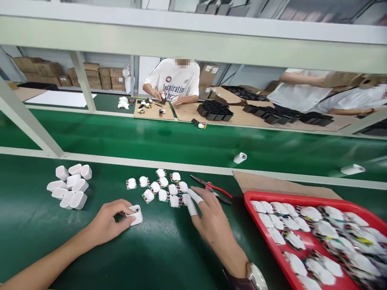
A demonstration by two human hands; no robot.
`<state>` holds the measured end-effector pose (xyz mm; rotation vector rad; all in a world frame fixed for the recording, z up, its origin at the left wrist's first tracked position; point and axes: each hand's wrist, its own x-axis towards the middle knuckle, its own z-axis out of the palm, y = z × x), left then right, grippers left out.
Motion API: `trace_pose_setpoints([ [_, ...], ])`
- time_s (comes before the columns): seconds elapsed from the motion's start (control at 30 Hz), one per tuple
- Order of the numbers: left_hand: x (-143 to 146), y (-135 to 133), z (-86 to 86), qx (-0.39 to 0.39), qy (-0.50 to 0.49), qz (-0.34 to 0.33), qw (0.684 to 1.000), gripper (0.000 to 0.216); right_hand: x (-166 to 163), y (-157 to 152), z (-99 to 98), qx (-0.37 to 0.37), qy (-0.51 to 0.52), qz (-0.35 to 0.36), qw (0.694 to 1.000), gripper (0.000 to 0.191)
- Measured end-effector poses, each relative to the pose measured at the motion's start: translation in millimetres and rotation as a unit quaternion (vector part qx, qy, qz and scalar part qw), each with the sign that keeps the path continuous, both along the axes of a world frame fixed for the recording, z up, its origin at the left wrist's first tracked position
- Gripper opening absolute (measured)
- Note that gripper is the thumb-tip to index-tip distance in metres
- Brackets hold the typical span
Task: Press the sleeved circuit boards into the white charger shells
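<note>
My left hand [110, 221] is closed around a white charger shell [136, 214] on the green mat. My right hand [208, 217] reaches forward with its fingers spread; the index finger wears a white finger cot and touches the nearest of several small white charger cores [163, 189] lying in a cluster. It holds nothing. A watch sits on my right wrist.
A pile of empty white shells [71, 186] lies at the left. Red-handled pliers [211, 188] rest beside the cluster. A red tray [256, 197] full of cores sits at the right on cardboard. Two people work across the green conveyor [181, 141], where two white shells lie.
</note>
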<state>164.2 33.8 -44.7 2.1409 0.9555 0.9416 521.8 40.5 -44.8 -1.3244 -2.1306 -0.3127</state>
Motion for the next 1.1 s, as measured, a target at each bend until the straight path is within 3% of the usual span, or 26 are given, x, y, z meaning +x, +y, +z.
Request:
trace_pose_setpoints([
  [0.07,-7.9,20.0,16.0,-0.066,-0.028,0.04,0.997,0.01,-21.2,6.1,9.7,-0.017,0.019,0.065,0.998,0.021],
  [0.1,-13.8,36.0,26.3,-0.06,-0.014,0.067,0.996,0.013,-32.2,9.4,12.4,-0.025,0.018,0.093,0.995,0.021],
  [0.2,-36.5,104.5,59.0,0.026,0.125,0.18,0.975,0.018,-67.0,20.4,13.5,-0.056,-0.006,0.148,0.987,0.023],
  [0.27,-53.9,155.4,75.5,0.019,0.203,0.257,0.945,0.015,-90.0,28.3,11.1,-0.075,-0.034,0.168,0.982,0.024],
  [0.37,-79.9,212.4,86.0,0.0,0.24,0.322,0.916,0.019,-117.4,41.1,6.7,-0.089,-0.07,0.178,0.977,0.028],
  [0.43,-94.8,229.0,85.3,-0.022,0.257,0.336,0.906,0.024,-128.0,50.8,4.0,-0.098,-0.086,0.181,0.975,0.033],
  [0.57,-118.5,215.0,83.5,-0.032,0.268,0.322,0.908,0.035,-136.0,70.2,2.0,-0.129,-0.112,0.18,0.969,0.035],
  [0.73,-141.3,151.4,92.8,-0.029,0.307,0.225,0.924,0.046,-150.9,82.7,7.5,-0.162,-0.144,0.207,0.954,0.024],
  [0.83,-146.2,122.4,90.7,-0.016,0.374,0.178,0.91,0.044,-162.6,75.9,12.3,-0.171,-0.159,0.23,0.945,0.01],
  [0.97,-132.3,111.6,82.1,0.017,0.385,0.174,0.906,0.037,-162.1,51.2,15.9,-0.172,-0.166,0.238,0.941,0.008],
  [1.1,-87.8,93.3,73.8,0.032,0.335,0.141,0.931,0.028,-141.7,20.6,12.6,-0.173,-0.134,0.242,0.945,0.004],
])
